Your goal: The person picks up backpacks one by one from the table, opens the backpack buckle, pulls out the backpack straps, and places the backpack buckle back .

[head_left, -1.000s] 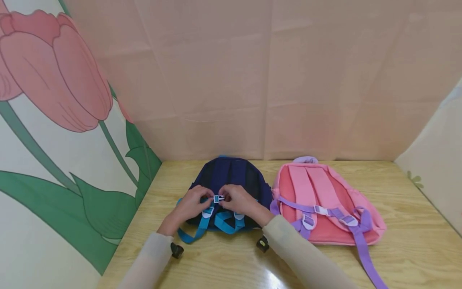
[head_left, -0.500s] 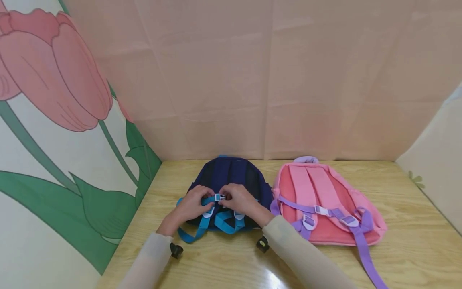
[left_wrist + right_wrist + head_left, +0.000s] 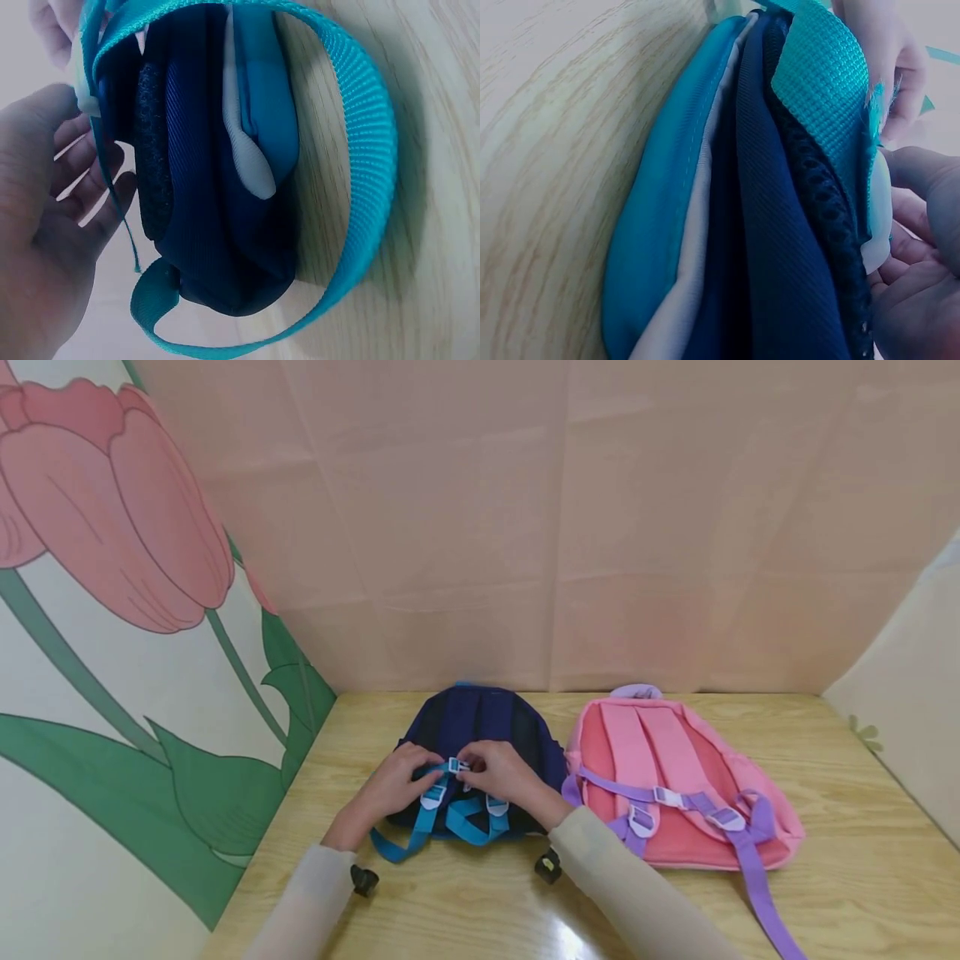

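Note:
A small navy backpack (image 3: 459, 714) lies with its shoulder straps facing up. Above its middle, a white plastic side-release buckle (image 3: 454, 766) sits between the fingertips of both hands. My left hand (image 3: 397, 783) pinches the blue strap (image 3: 431, 769) just left of the buckle. From the other side, my right hand (image 3: 501, 773) pinches the buckle's right end. White strap adjusters (image 3: 432, 797) and loose blue webbing (image 3: 471, 827) hang below. In the left wrist view, a wide loop of teal strap (image 3: 367, 135) curves beside the bag. Fingertips are partly hidden in both wrist views.
On the right lies a pink backpack (image 3: 667, 760) with purple straps (image 3: 759, 877), one trailing toward the front edge. Both bags rest on a wood-grain table (image 3: 450, 910). A pinkish-brown cloth backdrop (image 3: 480, 527) stands behind, and a tulip-printed panel (image 3: 150, 693) on the left.
The buckle has risen slightly in my hands. My left fingers have shifted a little away from it, so more blue strap shows between. The pink backpack stays put.

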Demonstrator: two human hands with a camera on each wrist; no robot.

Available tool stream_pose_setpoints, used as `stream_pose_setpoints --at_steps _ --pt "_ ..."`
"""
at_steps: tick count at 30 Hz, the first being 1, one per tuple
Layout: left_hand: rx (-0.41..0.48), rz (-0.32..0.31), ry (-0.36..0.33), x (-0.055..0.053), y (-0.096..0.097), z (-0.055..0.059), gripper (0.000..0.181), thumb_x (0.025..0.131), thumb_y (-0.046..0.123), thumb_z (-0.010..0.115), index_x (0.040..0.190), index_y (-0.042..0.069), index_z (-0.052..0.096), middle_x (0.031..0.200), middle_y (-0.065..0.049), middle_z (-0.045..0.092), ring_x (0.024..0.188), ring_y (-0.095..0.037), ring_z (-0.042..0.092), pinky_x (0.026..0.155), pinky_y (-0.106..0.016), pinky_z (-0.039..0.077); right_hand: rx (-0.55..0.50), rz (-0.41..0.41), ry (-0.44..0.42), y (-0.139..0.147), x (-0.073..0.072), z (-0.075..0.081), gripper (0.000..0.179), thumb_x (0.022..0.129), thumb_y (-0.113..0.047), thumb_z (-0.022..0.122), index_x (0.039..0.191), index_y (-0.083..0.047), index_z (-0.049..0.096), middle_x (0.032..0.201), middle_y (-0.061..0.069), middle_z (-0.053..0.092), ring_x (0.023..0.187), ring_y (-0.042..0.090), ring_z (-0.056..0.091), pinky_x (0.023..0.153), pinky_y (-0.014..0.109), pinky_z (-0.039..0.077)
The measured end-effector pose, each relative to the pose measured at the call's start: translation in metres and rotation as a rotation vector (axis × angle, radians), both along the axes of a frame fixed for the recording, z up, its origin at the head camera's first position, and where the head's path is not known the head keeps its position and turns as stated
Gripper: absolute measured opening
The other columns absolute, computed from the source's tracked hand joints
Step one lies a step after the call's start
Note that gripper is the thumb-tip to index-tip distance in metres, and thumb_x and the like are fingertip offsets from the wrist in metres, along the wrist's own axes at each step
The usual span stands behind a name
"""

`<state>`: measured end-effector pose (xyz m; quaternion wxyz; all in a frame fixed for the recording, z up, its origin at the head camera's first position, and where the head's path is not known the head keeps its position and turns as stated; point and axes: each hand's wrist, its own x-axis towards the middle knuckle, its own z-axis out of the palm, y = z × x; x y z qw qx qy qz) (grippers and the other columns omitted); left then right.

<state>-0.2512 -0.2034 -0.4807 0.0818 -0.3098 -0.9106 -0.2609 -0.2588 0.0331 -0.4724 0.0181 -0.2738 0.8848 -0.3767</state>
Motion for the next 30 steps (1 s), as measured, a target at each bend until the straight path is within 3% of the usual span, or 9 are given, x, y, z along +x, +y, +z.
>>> stream_pose_setpoints --at_steps 4,11,30 --pt "0.02 -0.02 -0.035 0.0 0.0 0.0 0.018 0.101 0.019 0.064 0.115 0.008 0.07 0.11 -0.004 0.069 0.102 -0.02 0.058 0.089 -0.04 0.051 -0.002 -0.008 0.004 0.0 0.0 0.0 0.02 0.093 -0.021 0.076 0.11 -0.011 0.074 0.094 -0.001 0.07 0.08 0.009 0.062 0.071 0.024 0.053" --pt "0.029 -0.002 -0.093 0.001 0.006 -0.001 0.018 0.103 0.018 0.06 0.117 0.007 0.065 0.112 -0.005 0.066 0.108 -0.022 0.056 0.095 -0.044 0.049 -0.014 -0.018 -0.002 0.0 0.0 0.001 0.02 0.092 -0.021 0.076 0.11 -0.011 0.074 0.094 0.0 0.07 0.081 0.01 0.063 0.07 0.024 0.054" --pt "0.013 0.007 -0.037 0.003 0.015 -0.003 0.02 0.102 0.018 0.062 0.118 0.006 0.065 0.113 -0.006 0.067 0.111 -0.023 0.057 0.097 -0.041 0.05 -0.009 0.009 0.022 -0.002 -0.002 0.0 0.023 0.092 -0.02 0.076 0.112 -0.009 0.072 0.097 0.001 0.071 0.082 0.011 0.065 0.072 0.024 0.055"
